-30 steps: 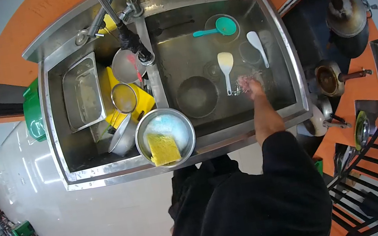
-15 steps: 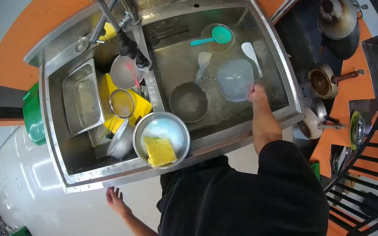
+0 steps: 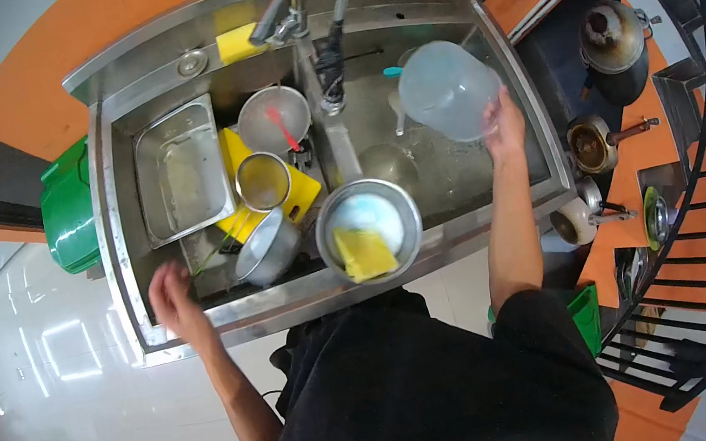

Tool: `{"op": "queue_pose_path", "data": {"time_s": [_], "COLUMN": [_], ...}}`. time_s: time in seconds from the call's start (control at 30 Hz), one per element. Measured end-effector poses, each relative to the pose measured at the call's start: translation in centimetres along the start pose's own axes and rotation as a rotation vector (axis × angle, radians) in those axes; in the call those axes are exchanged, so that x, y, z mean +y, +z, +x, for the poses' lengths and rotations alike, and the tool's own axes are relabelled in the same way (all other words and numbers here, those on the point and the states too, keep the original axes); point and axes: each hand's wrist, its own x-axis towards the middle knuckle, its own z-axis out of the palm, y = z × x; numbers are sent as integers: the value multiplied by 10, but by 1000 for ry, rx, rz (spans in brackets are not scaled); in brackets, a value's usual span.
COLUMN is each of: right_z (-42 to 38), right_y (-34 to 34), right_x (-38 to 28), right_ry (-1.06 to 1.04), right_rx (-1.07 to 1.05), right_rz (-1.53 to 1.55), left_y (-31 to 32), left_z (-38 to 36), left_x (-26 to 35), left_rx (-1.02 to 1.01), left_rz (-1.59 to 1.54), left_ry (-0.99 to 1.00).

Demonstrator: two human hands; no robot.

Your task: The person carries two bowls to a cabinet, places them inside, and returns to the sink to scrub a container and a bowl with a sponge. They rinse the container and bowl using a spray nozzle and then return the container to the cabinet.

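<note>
One-sided grip on a clear tub over the sink

From here I see my left hand [image 3: 173, 299] over the sink's near-left edge, fingers loosely bent, holding nothing I can make out. Farther right, the steel bowl [image 3: 411, 210] carries suds and a yellow sponge [image 3: 365, 253] by the front ledge. Beyond it, my right hand [image 3: 504, 126], well apart from the left, is clamped on the edge of the translucent tub [image 3: 443, 86], above the right basin. I'd judge that hold prone to twist: a firm pinch, slow wrist and level carry should help, clear of the hanging black-wrapped hose [image 3: 331, 64].
</note>
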Motion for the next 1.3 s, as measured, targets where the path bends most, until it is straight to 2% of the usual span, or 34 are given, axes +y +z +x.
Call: {"op": "queue_pose_path", "data": {"time_s": [0.07,0.17,0.23,0.3,0.37,0.43,0.47,0.5,0.57,0.6,0.63,0.67,0.7,0.77,0.83,0.9,0.93,0.97,1.0,1.07,1.1,1.2,1.3], "right_z": [-78,-179,-226,-255,-280,-289,-293,-296,-298,-298,-297,-301,-304,-291,-279,-263,-259,-263,-264,-263,-265,-256,-251], "right_y": [88,180,216,228,238,235,234,231,208,191,169,155,144,138,132,122,124,124,122,120,129,116,110], "right_x": [-17,0,39,86,111,115,116,103,81,77,72,74,78,95,114,120,120,120,127,135,125,133,126], "right_ry": [-155,-352,-667,-956,-1044,-1040,-1028,-1091,-1031,-887,-714,-720,-462,-191,-98,-91,-85,-218,-200,-289,-190,-196,-124], "right_rx": [-170,-456,-567,-759,-902,-978,-1059,-1052,-827,-676,-603,-630,-637,-635,-720,-725,-716,-700,-713,-724,-745,-681,-625], "right_rz": [-248,-679,-940,-1121,-1357,-1277,-1191,-1114,-1170,-1188,-1408,-1404,-1640,-1841,-1657,-1647,-1645,-1680,-1670,-1860,-1896,-1920,-1972], "left_y": [36,80,100,109,112,105,100,94,91,89,88,86,87,94,90,88,84,77,74,72,70,65,58], "left_z": [12,8,4,0,-2,3,3,4,10,11,9,8,4,-2,-3,-1,-2,-7,-9,-12,-10,-6,4], "left_x": [50,93,102,75,47,25,13,1,-35,-40,-43,-43,-39,-29,-34,-31,-19,-11,-10,-10,-20,-47,-35], "left_rx": [-242,-652,-800,-792,-773,-546,-538,-538,-516,-493,-476,-462,-444,-296,-299,-297,-290,-279,-268,-261,-294,-327,-315], "left_rz": [-79,-289,-454,-441,-425,-608,-605,-554,-506,-513,-462,-404,-403,-511,-547,-592,-619,-640,-623,-591,-566,-504,-499], "left_ry": [-105,-277,-526,-550,-589,-640,-636,-625,-580,-575,-577,-580,-571,-598,-603,-598,-669,-748,-754,-755,-759,-744,-769]}}
